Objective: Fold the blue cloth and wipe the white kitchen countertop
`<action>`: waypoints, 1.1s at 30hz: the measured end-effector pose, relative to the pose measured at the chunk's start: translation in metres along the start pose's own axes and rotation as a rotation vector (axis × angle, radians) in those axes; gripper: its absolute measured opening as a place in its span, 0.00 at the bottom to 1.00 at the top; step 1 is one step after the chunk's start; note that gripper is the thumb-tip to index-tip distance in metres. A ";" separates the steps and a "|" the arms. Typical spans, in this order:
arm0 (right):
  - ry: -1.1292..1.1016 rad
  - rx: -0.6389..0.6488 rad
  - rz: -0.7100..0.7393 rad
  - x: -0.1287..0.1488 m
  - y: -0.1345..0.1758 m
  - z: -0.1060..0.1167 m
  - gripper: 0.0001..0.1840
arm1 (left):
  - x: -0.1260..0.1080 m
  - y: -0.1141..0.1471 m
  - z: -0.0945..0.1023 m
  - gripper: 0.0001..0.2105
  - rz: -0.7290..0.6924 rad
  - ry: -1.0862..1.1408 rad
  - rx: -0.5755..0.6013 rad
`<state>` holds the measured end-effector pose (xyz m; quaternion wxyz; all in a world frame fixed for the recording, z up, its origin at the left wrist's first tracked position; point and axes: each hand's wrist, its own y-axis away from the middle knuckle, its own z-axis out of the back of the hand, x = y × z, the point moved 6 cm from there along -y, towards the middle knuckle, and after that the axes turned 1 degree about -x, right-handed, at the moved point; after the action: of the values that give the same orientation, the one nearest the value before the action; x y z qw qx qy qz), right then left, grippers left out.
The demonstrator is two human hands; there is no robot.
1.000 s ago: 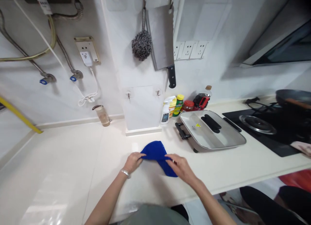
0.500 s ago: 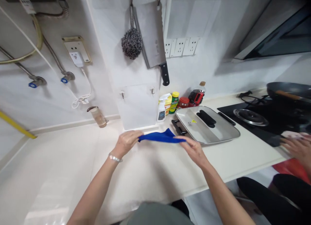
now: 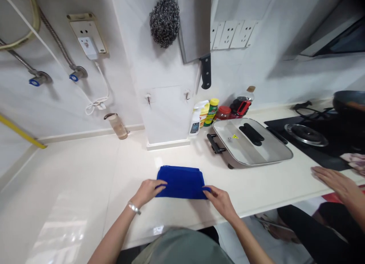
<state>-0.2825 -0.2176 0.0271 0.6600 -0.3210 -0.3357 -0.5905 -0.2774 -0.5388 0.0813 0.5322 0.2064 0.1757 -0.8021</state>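
Blue cloth | flat on counter | likely soft, light, limp | left hand, right hand fingers pinched on near corners | best gripped at corners

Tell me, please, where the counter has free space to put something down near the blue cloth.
The counter is bare left of the blue cloth, up to the small bottle by the wall. It is crowded right of the cloth: electric pan, sauce bottles, another person's hand.
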 end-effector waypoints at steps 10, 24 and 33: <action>0.506 -0.109 0.456 0.056 -0.031 -0.073 0.29 | -0.002 -0.043 -0.047 0.20 -0.062 -0.137 -0.248; 0.753 0.166 0.633 0.006 -0.045 -0.021 0.32 | 0.133 -0.004 0.016 0.26 0.419 -0.282 -0.363; 0.750 -0.283 0.213 0.020 -0.021 -0.090 0.49 | 0.161 -0.018 0.016 0.32 0.730 -0.342 -0.528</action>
<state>-0.2961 -0.3047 -0.0076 0.7434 -0.2042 0.0478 -0.6351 -0.3522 -0.6663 0.0126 0.8344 -0.0225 0.1995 -0.5132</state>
